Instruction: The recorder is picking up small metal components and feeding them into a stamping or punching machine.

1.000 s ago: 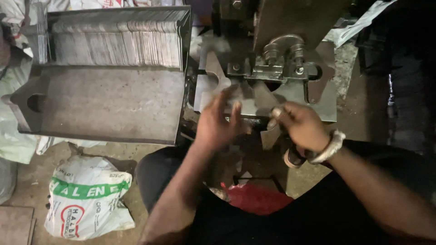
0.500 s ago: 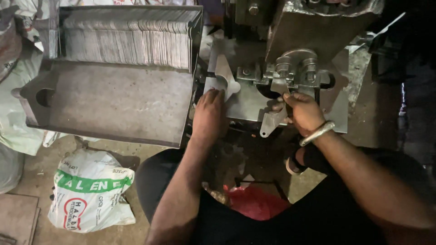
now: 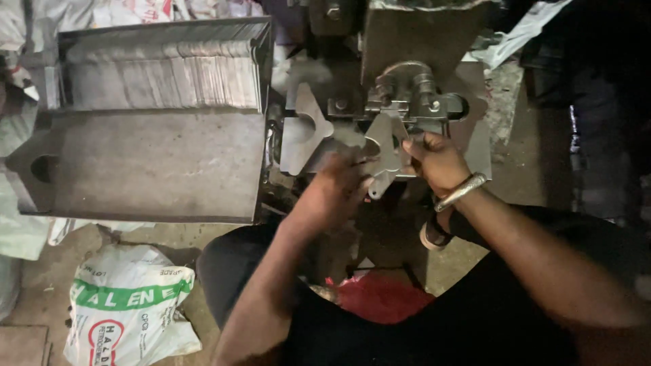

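The right hand (image 3: 437, 161) pinches a flat grey metal cut-out piece (image 3: 383, 152). The blurry left hand (image 3: 339, 190) touches it too; I cannot tell how open its fingers are. A grey metal tray (image 3: 149, 163) sits nearby.

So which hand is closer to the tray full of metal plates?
The left. The left hand works just right of the tray, close to its right edge. The right hand is farther right, holding a flat metal piece at the machine.

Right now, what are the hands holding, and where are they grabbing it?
Both hands hold a flat grey metal piece at the machine: the right hand grips its right edge, the left hand its lower left edge.
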